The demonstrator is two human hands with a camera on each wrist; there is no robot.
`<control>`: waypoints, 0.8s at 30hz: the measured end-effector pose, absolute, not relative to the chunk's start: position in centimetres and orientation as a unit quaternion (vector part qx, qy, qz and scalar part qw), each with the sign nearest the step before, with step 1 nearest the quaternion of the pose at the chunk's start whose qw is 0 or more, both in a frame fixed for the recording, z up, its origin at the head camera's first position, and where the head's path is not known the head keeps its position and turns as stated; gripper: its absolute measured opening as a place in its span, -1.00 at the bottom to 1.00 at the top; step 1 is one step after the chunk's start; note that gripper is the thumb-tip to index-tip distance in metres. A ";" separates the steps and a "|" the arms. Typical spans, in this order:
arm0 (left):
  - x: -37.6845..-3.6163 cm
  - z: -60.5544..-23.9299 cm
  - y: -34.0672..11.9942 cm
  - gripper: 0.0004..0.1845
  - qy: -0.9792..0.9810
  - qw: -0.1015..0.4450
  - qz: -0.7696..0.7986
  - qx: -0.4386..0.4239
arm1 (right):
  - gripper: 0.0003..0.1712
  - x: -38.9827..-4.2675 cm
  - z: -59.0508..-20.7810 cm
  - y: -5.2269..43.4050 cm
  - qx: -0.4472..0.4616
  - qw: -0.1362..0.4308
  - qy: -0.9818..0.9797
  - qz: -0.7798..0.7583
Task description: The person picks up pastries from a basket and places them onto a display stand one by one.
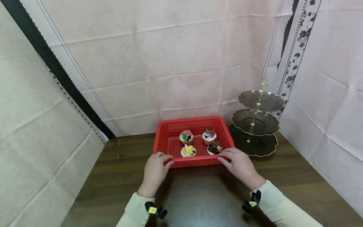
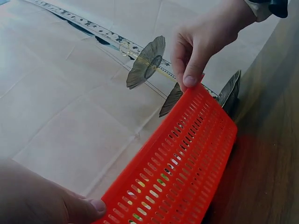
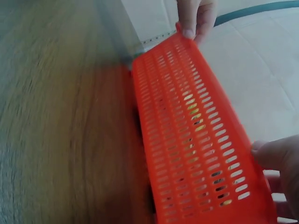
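A red plastic basket (image 1: 195,162) with slotted walls stands on the table, holding several small decorated cupcakes. In the back row are a cupcake with green and pink topping (image 1: 186,136) and a white-topped one with berries (image 1: 209,136). In front sit a yellow-topped cupcake (image 1: 188,151) and a dark chocolate one (image 1: 214,148), the latter close to the right hand. My left hand (image 1: 156,171) pinches the near rim at its left end, thumb outside. My right hand (image 1: 241,165) grips the same rim near the right corner, its thumb (image 3: 266,151) against the outer wall.
A three-tier dark stand (image 1: 255,123) with gold scalloped edges and a ring handle stands right behind the basket, close to its right side. Pale cloth (image 1: 175,63) hangs behind and on both sides. The brown wooden table (image 1: 124,176) extends toward me.
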State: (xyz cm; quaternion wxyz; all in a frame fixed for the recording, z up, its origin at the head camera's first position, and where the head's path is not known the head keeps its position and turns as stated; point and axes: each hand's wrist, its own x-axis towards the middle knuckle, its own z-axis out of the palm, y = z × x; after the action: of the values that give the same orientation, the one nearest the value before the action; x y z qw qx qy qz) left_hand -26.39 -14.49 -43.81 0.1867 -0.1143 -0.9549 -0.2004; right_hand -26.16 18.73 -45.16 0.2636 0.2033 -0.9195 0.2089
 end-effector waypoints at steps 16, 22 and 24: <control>-26.1 -43.0 -13.4 -0.76 -0.959 0.161 -0.212 -0.095 | -0.85 -27.2 -45.1 19.1 0.184 0.267 -0.917 0.233; -26.1 -42.4 -13.2 -0.77 -0.963 0.136 -0.219 -0.080 | -0.73 -29.3 -42.1 18.3 0.126 0.237 -0.919 0.288; -26.0 -42.3 -13.2 -0.77 -0.963 0.134 -0.222 -0.078 | -0.68 -30.4 -40.9 17.8 0.111 0.212 -0.915 0.325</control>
State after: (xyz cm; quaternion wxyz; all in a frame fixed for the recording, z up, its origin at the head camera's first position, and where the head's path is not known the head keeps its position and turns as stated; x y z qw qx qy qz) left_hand -25.97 -13.24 -42.32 0.1343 -0.0783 -0.9626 -0.2220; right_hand -30.39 17.80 -40.91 0.2120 0.1109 -0.9150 0.3250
